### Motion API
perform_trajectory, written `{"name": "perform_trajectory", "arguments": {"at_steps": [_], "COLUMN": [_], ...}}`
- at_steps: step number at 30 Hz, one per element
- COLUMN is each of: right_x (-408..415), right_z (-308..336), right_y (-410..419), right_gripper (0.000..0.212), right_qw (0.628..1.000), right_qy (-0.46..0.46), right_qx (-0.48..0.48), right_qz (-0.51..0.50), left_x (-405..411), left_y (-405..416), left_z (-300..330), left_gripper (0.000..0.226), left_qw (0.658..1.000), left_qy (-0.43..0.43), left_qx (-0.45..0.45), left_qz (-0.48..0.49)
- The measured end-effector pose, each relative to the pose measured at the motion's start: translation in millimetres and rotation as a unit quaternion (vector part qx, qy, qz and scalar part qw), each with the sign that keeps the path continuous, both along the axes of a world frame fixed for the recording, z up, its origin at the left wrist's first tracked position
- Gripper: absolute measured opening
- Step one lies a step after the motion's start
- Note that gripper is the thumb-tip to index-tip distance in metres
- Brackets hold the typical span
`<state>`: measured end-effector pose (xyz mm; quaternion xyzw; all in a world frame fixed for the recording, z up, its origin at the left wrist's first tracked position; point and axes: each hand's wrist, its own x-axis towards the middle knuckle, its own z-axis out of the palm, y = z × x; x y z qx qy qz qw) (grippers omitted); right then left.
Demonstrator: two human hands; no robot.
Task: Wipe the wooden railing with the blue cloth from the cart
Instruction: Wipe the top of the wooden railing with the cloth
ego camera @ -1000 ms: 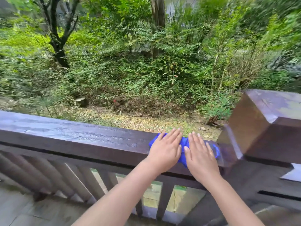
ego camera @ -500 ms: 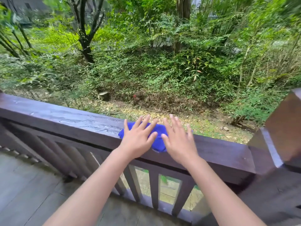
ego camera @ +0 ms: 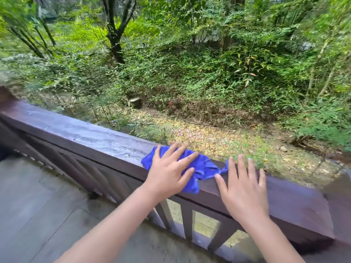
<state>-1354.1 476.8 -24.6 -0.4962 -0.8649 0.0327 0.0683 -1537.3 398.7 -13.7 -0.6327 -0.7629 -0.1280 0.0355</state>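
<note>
2 hands (ego camera: 168,172) (ego camera: 242,186), fingers spread flat, 1 blue cloth (ego camera: 202,166) on 1 railing (ego camera: 95,137).

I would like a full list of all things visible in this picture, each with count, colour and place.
blue cloth: one, blue, crumpled on top of the railing, one corner hanging over the near edge.
wooden railing: one, dark brown, wet-looking, runs from left to right.
balusters: several, dark brown, under the railing.
deck floor: one, grey, lower left.
trees and bushes: many, green, beyond the railing.
left hand: one, flat on the cloth.
right hand: one, flat on the railing, fingertips at the cloth's right end.
</note>
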Motion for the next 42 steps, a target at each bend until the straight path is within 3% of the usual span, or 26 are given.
{"name": "perform_trajectory", "arguments": {"at_steps": [5, 13, 20, 24, 26, 30, 34, 38, 42], "right_x": [-40.0, -139.4, -240.4, -284.2, -302.4, -325.8, -346.0, -372.1, -400.0], "right_z": [3.9, 1.0, 2.1, 2.5, 1.8, 0.3, -1.2, -1.9, -2.0], "right_y": [-6.6, -31.2, -63.7, -77.4, -83.3, -91.0, -101.6, -110.9, -115.6], "right_gripper": [0.086, 0.073, 0.076, 0.078, 0.077, 0.072, 0.074, 0.074, 0.074], "right_qw": [0.999, 0.996, 0.996, 0.997, 0.998, 0.999, 0.999, 1.0, 1.0], "right_qy": [-0.006, 0.003, 0.017, 0.025, 0.031, 0.032, 0.013, -0.003, -0.006], "right_qx": [-0.016, -0.036, -0.044, -0.044, -0.039, -0.012, 0.005, -0.005, -0.012], "right_qz": [0.046, 0.081, 0.077, 0.055, 0.047, 0.038, 0.036, 0.016, 0.028], "left_x": [-35.4, -168.8, -329.1, -330.8, -302.6, -266.5, -321.9, -400.8, -472.6], "left_y": [-6.3, -47.7, -91.3, -69.6, -57.5, -62.9, -82.9, -102.8, -120.7], "left_z": [1.6, -2.1, 0.3, 1.5, -3.0, -12.7, -7.8, -3.7, -0.1], "left_gripper": [0.049, 0.047, 0.048, 0.034, 0.037, 0.04, 0.045, 0.045, 0.044], "left_qw": [0.999, 0.999, 0.994, 0.951, 0.943, 0.989, 0.998, 0.995, 0.995], "left_qy": [-0.006, 0.01, -0.01, -0.09, -0.087, -0.025, -0.006, 0.015, 0.027], "left_qx": [0.015, 0.033, 0.033, 0.047, 0.046, 0.056, 0.052, 0.018, 0.012], "left_qz": [-0.037, 0.0, 0.106, 0.293, 0.318, 0.134, -0.037, -0.099, -0.098]}}
